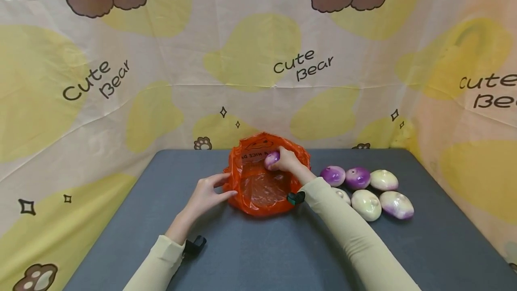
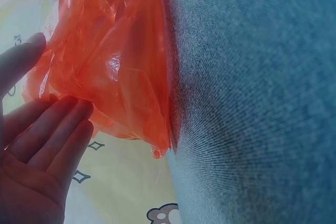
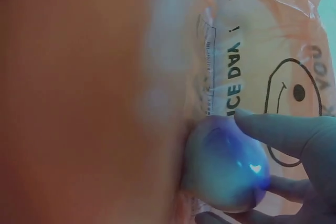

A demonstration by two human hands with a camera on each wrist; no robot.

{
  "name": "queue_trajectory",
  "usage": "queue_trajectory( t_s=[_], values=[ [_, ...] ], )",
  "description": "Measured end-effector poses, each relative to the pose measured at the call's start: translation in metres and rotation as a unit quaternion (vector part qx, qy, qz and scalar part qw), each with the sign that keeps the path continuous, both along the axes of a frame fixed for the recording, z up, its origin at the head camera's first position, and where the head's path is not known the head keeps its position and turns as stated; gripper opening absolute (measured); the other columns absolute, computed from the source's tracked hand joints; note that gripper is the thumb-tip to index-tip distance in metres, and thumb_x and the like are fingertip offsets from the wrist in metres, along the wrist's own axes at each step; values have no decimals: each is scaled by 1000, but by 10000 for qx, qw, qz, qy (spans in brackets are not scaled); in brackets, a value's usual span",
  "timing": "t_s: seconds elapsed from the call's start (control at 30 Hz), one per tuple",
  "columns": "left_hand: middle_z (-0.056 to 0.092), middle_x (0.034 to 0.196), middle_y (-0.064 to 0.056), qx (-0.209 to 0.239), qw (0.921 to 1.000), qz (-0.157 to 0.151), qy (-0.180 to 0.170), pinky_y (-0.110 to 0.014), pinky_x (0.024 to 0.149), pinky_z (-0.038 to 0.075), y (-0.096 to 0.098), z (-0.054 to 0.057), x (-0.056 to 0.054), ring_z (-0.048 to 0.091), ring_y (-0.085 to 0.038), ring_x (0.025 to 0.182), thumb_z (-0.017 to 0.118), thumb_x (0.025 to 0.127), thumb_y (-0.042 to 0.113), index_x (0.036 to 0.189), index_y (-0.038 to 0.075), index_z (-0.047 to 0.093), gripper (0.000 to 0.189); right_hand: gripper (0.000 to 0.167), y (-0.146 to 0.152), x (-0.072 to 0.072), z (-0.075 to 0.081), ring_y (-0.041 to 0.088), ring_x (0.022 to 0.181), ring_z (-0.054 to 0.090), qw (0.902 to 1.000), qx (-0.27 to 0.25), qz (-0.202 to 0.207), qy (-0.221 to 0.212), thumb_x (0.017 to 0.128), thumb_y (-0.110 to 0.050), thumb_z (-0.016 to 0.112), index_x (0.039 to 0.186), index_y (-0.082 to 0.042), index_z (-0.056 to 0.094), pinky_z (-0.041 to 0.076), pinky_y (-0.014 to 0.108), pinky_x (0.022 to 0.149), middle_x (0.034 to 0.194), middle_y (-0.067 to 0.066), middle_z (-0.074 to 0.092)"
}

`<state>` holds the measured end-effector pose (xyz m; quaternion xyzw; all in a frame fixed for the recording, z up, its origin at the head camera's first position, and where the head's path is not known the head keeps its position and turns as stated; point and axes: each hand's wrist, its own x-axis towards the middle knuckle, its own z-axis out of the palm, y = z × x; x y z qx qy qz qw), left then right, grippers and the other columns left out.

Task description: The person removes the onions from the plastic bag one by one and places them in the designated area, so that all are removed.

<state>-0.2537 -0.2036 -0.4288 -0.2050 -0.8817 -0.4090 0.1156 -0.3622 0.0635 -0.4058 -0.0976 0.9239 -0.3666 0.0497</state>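
Observation:
An orange plastic bag (image 1: 266,208) stands on the table with its mouth spread toward me. My right hand (image 1: 286,160) reaches inside the mouth and grips a purple-and-white onion (image 1: 272,160). In the right wrist view, thumb and fingers sit around that onion (image 3: 226,163), close to the bag's printed wall (image 3: 247,30). At the bag's left side, my left hand (image 1: 210,191) touches the plastic, thumb near the front rim. The left wrist view shows its fingers (image 2: 58,129) fairly straight against the orange film (image 2: 121,77), thumb apart from them.
Right of the bag lie several more onions in two rows, among them a purple one (image 1: 357,178) and a whitish one (image 1: 366,205). My right forearm (image 1: 347,232) partly covers one of them. A printed cloth (image 1: 250,57) hangs behind the grey table (image 1: 250,255).

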Motion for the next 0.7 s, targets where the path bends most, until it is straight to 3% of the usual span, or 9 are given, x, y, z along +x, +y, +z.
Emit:
queue_trajectory(
  t_s=[0.3, 0.7],
  values=[
    [66, 118, -13, -2, 10000, -51, 46, -46, 85, 55, 0, -1, 0, 67, -31, 102, 80, 76, 31, 121, 5, 63, 55, 75, -2, -2, -6, 34, 113, 54, 9998, 185, 9, 54, 71, -20, 83, 133, -3, 45, 49, 47, 97, 126, 19, 54],
    [66, 119, -12, -2, 10000, -65, 32, -45, 85, 55, 1, -2, 0, 67, -28, 102, 79, 76, 33, 122, 6, 63, 56, 81, -3, -2, -12, 37, 122, 49, 9996, 268, 33, -54, 68, -19, 86, 136, -7, 43, 45, 49, 101, 132, 19, 51]
  ],
)
